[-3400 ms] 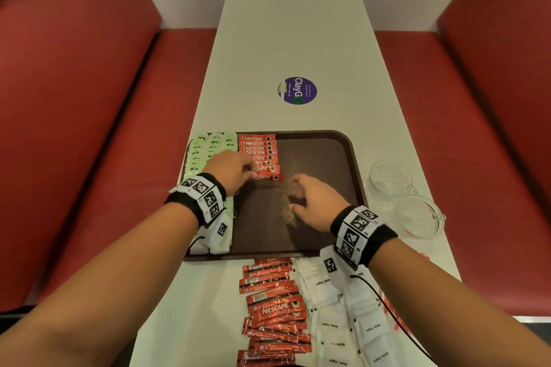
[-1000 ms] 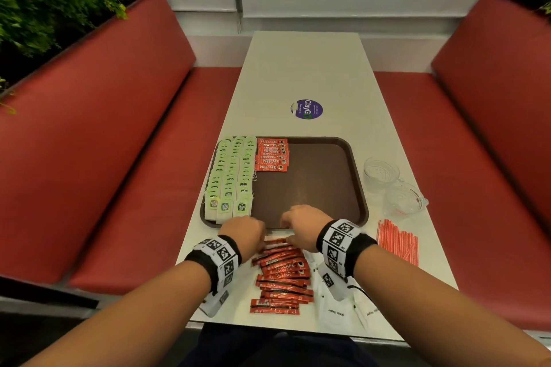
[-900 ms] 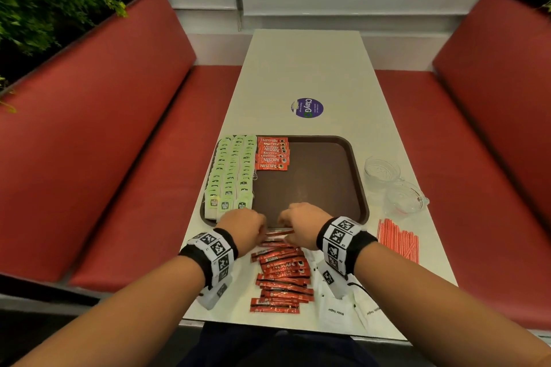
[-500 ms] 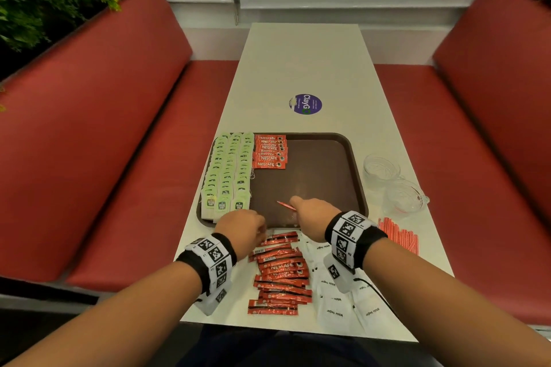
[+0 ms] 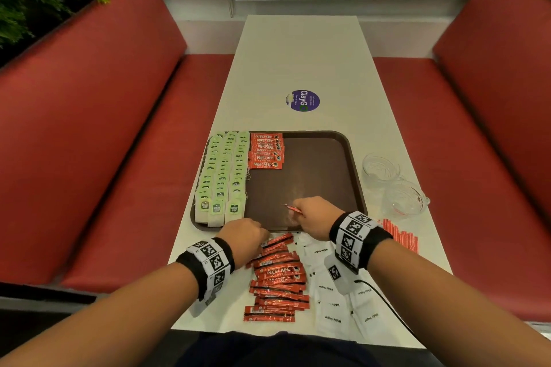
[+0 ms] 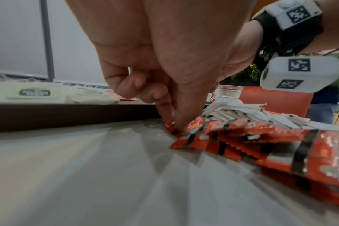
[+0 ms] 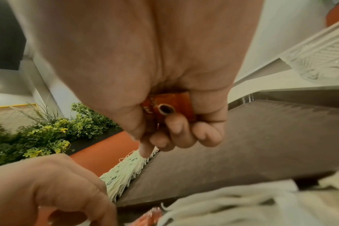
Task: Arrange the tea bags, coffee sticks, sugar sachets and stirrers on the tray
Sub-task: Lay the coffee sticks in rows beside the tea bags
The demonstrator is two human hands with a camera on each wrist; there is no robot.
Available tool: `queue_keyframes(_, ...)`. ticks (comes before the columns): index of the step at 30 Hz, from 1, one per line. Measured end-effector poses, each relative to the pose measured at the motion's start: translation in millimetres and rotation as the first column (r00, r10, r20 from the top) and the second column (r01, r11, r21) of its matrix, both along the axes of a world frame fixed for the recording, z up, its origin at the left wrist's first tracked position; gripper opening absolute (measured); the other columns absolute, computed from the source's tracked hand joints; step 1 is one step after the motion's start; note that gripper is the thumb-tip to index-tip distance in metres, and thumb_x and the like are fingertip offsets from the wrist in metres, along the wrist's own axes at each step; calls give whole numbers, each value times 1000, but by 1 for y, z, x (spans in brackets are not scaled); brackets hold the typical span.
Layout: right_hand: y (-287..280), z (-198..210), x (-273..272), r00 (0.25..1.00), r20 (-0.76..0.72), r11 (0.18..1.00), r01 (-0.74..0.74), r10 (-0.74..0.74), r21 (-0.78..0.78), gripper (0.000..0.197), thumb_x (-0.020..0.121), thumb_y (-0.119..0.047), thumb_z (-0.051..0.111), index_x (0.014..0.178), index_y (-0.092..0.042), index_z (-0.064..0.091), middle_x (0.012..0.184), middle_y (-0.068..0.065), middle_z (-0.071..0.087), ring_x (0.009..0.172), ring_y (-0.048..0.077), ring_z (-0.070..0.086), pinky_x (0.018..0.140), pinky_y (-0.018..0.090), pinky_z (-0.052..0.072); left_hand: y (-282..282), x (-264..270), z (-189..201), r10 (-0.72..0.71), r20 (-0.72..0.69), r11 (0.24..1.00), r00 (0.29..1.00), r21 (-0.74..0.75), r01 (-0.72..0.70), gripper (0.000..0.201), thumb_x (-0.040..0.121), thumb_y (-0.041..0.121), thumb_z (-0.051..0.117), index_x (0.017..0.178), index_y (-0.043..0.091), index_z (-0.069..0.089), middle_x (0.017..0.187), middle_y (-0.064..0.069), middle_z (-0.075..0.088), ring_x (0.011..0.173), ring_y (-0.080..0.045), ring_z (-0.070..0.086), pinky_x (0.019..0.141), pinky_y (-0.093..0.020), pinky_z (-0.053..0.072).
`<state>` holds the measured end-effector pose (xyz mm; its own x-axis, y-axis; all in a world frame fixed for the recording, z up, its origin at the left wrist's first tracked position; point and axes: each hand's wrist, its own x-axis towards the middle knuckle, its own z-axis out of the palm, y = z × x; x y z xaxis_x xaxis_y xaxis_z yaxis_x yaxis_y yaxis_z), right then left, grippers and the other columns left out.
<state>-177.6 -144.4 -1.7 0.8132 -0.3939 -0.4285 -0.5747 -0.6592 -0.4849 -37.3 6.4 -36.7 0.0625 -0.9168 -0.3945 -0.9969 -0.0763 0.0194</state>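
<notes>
Over tray (image 5: 354, 188), coffee stick (image 5: 293, 209) between right fingers (image 7: 174, 125)

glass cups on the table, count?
2. One glass cup stands right of the tray; the other glass cup sits just nearer, beside it. None seems hidden.

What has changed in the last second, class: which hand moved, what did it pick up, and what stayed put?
The right hand has lifted one coffee stick from the pile on the table and carried it forward over the tray. The left hand has stayed at the pile's near-tray end, fingertips on a stick. The tea bags, the coffee sticks already placed, sugar sachets, stirrers and glasses have not moved.
</notes>
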Motion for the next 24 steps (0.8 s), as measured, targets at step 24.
queue_keyframes(24, -32, -2, 23, 973, 209, 996, -94, 94, -12, 28, 97, -34, 62, 71, -32, 52, 83, -3, 53, 75, 16, 53, 74, 35, 46, -40, 44, 34, 65, -300, 906, 952, -382, -183, 22, 92, 37, 65, 111, 27, 69, 104, 10, 63, 96, -13, 52, 86, -34, 45)
